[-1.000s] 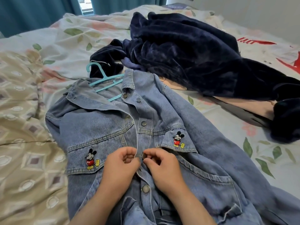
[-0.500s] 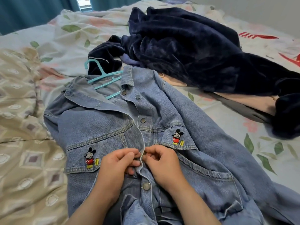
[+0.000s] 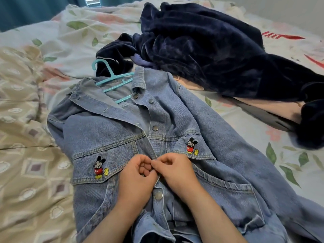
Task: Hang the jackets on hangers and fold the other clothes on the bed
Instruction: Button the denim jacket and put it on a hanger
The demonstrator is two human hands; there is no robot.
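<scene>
Head view: pinching together the two front edges of the denim jacket (image 3: 175,120) at chest height, left hand (image 3: 136,179) and right hand (image 3: 177,172) both curled tight on the placket, likely to fasten a snap and keep it from sliding off the teal hanger (image 3: 112,81) tucked under its collar. Spread front-up on the floral bedspread (image 3: 78,35), beside a beige quilt (image 3: 26,181), navy velvet garment (image 3: 210,50) heaped just beyond; teal curtains (image 3: 35,11) behind.
</scene>
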